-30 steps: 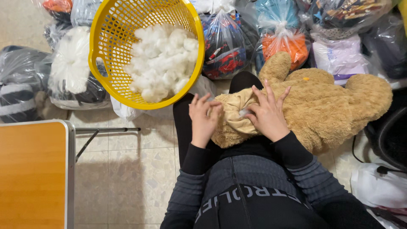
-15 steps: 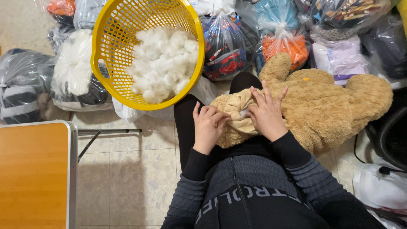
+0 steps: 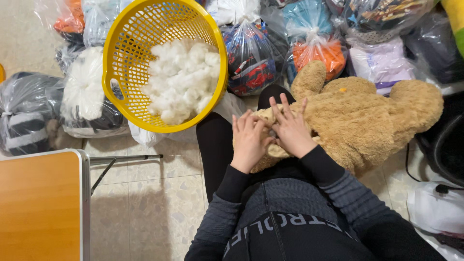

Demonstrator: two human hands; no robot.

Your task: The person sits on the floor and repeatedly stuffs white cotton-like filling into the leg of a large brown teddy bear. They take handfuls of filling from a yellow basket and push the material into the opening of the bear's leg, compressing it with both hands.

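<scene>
Two hands are seen pressed together on the near-left end of a tan plush bear (image 3: 367,116), which lies across the person's lap and reaches to the right. The left hand (image 3: 249,140) is laid on the pale fabric (image 3: 273,150) at the bear's end, its fingers curled and bunching the cloth. The right hand (image 3: 290,128) is set just beside it, touching it, with fingers spread and fingertips pushed into the same fold. Whether anything is pinched between the fingers cannot be told.

A yellow basket (image 3: 116,58) is tilted at the far left, just beyond the left hand, and white stuffing (image 3: 181,79) is piled inside it. Clear bags of bundled cloth are stacked along the far side: a bag of white fluff (image 3: 84,89) left of the basket, a red-and-blue bag (image 3: 251,58) right of it, then an orange bag (image 3: 321,53) and a pale lilac bag (image 3: 382,63) behind the bear. A dark bag (image 3: 24,118) is seen at the far left edge. An orange-topped table (image 3: 38,208) with a metal rim fills the near left, well apart from the hands, on a tiled floor (image 3: 154,193). A white bag (image 3: 435,212) lies at the near right.
</scene>
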